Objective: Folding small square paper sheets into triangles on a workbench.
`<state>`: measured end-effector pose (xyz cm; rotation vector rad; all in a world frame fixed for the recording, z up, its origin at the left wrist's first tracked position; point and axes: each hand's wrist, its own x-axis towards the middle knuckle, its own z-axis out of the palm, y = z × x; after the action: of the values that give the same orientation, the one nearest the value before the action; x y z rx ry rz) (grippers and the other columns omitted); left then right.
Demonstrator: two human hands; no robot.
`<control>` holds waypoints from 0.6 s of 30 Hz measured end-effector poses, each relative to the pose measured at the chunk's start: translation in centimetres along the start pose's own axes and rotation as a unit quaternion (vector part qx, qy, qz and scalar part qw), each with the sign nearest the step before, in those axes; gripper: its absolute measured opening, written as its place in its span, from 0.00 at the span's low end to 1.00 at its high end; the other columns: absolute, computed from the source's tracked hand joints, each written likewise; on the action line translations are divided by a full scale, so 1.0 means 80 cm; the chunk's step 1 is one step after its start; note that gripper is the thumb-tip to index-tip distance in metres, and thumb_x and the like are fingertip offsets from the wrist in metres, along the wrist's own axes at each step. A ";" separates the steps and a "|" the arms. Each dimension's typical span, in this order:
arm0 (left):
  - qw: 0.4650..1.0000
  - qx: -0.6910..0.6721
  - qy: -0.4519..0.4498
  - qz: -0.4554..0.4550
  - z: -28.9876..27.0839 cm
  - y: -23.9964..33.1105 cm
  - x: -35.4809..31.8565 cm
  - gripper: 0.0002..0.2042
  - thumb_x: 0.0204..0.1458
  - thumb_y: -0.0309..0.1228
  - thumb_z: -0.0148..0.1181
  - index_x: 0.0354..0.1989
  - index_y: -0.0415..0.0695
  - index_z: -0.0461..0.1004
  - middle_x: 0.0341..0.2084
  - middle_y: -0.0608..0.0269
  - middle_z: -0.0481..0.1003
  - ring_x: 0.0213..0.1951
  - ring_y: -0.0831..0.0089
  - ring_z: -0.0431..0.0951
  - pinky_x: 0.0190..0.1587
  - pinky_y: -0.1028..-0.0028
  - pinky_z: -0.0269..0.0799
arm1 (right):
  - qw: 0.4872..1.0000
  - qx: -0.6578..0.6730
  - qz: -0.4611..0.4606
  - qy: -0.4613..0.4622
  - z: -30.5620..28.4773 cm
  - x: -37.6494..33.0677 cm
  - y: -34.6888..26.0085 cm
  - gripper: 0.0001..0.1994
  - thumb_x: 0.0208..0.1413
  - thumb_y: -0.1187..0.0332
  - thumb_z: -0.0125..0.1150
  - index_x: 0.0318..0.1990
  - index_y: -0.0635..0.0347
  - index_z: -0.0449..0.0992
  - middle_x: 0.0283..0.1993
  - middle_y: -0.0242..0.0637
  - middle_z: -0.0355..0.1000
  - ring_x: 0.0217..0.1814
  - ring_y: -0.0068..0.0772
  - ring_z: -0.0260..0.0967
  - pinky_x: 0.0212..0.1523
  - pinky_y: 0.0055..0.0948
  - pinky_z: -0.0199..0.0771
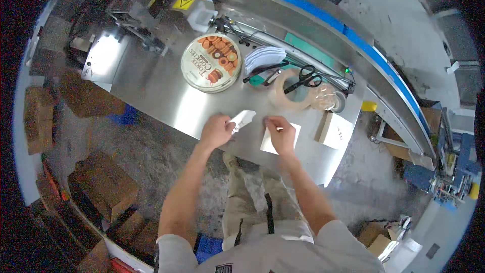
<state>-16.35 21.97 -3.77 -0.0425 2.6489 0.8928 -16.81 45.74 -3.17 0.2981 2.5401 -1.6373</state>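
Note:
My left hand (216, 131) is closed round the lower end of a small white paper piece (244, 120), folded or crumpled, just above the steel table (202, 114). Beside it, my right hand (281, 132) has thumb and fingers drawn together in a pinch. Whatever lies between those fingertips, if anything, is too small to make out. Under the right hand a flat white square (269, 145) rests on the table, partly covered by the hand. To the right of that stands a white box (337, 130) with dark marks on its top.
A round cookie tin (211, 63) sits at the back left. Behind my hands are folded white cloths (265, 57), a large tape roll (279, 96), black scissors (304, 78) and smaller tape rolls (326, 98). A machine with a metal bar (275, 43) runs along the far edge. Cardboard boxes (103, 184) stand lower left.

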 end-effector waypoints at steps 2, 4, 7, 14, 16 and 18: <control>0.996 0.091 0.009 0.012 -0.006 0.012 0.008 0.12 0.47 0.35 0.64 0.35 0.40 0.76 0.38 0.49 0.74 0.44 0.49 0.74 0.46 0.55 0.70 | 0.995 -0.100 -0.028 0.003 -0.043 -0.003 0.011 0.12 0.51 0.68 0.69 0.43 0.59 0.79 0.37 0.42 0.78 0.39 0.38 0.77 0.39 0.34 0.77; 0.993 0.110 0.030 -0.017 -0.015 0.034 0.005 0.13 0.47 0.35 0.65 0.38 0.41 0.75 0.39 0.50 0.73 0.44 0.50 0.73 0.47 0.54 0.69 | 0.977 -0.196 -0.084 -0.010 -0.082 -0.001 0.023 0.17 0.48 0.67 0.70 0.46 0.57 0.78 0.46 0.43 0.73 0.52 0.47 0.70 0.49 0.42 0.73; 0.987 0.137 0.075 -0.030 -0.019 0.043 -0.002 0.16 0.46 0.35 0.66 0.42 0.42 0.73 0.40 0.51 0.73 0.45 0.51 0.72 0.47 0.54 0.68 | 0.932 -0.312 -0.183 -0.029 -0.106 0.009 0.020 0.19 0.43 0.70 0.72 0.46 0.57 0.76 0.49 0.41 0.71 0.53 0.48 0.67 0.49 0.42 0.71; 0.967 0.040 0.239 0.075 -0.013 0.094 -0.033 0.15 0.49 0.33 0.64 0.43 0.42 0.72 0.37 0.50 0.73 0.41 0.51 0.73 0.43 0.55 0.67 | 0.930 -0.330 -0.149 -0.070 -0.109 0.019 0.026 0.19 0.41 0.69 0.72 0.43 0.58 0.75 0.50 0.40 0.71 0.54 0.50 0.66 0.54 0.44 0.67; 0.966 0.019 0.233 0.109 0.016 0.110 -0.052 0.12 0.52 0.33 0.63 0.43 0.43 0.73 0.34 0.52 0.74 0.39 0.52 0.73 0.42 0.57 0.68 | 0.928 -0.330 -0.165 -0.047 -0.107 0.014 0.026 0.17 0.42 0.70 0.71 0.42 0.58 0.76 0.49 0.39 0.72 0.52 0.49 0.67 0.54 0.43 0.68; 0.974 -0.022 0.207 0.091 0.045 0.126 -0.067 0.12 0.52 0.33 0.63 0.42 0.43 0.73 0.32 0.53 0.74 0.39 0.51 0.74 0.41 0.56 0.68 | 0.926 -0.331 -0.181 -0.024 -0.110 0.011 0.035 0.15 0.43 0.71 0.70 0.41 0.58 0.76 0.48 0.38 0.74 0.51 0.48 0.69 0.53 0.43 0.69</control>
<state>-11.52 31.74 1.18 0.0041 3.0571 1.1038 -16.93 54.93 -2.18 -0.2837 3.0339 -0.7336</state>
